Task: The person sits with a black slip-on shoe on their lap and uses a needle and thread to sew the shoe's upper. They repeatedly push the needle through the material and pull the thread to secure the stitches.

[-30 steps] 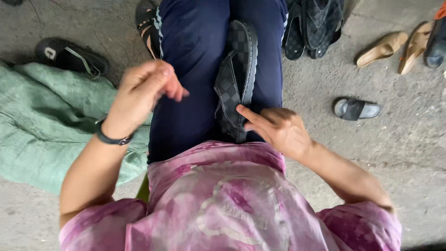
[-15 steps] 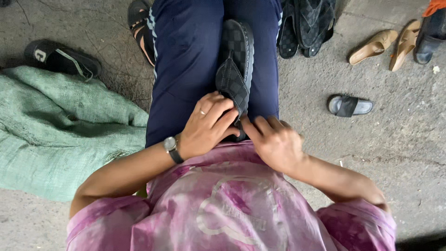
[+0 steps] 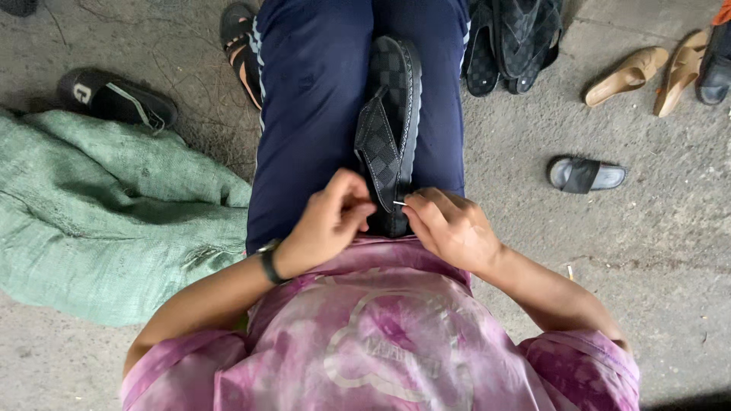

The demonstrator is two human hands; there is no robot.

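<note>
Seen from above, a green woven sack (image 3: 114, 221) lies on the concrete floor (image 3: 647, 289) at nine o'clock. At centre, a black checkered sandal (image 3: 390, 129) rests along the seated person's lap. The left hand (image 3: 327, 224) is curled, fingertips pressed together at the sandal's near end; the right hand (image 3: 451, 227) pinches a thin needle (image 3: 399, 203) there. Stitching looks underway, unfinished. A grey slide (image 3: 588, 174) lies at three o'clock.

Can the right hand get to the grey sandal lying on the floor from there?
Probably yes. The grey sandal lies alone on bare ground beside the leg, nothing between it and the right hand, though that hand seems to pinch a needle.
</note>
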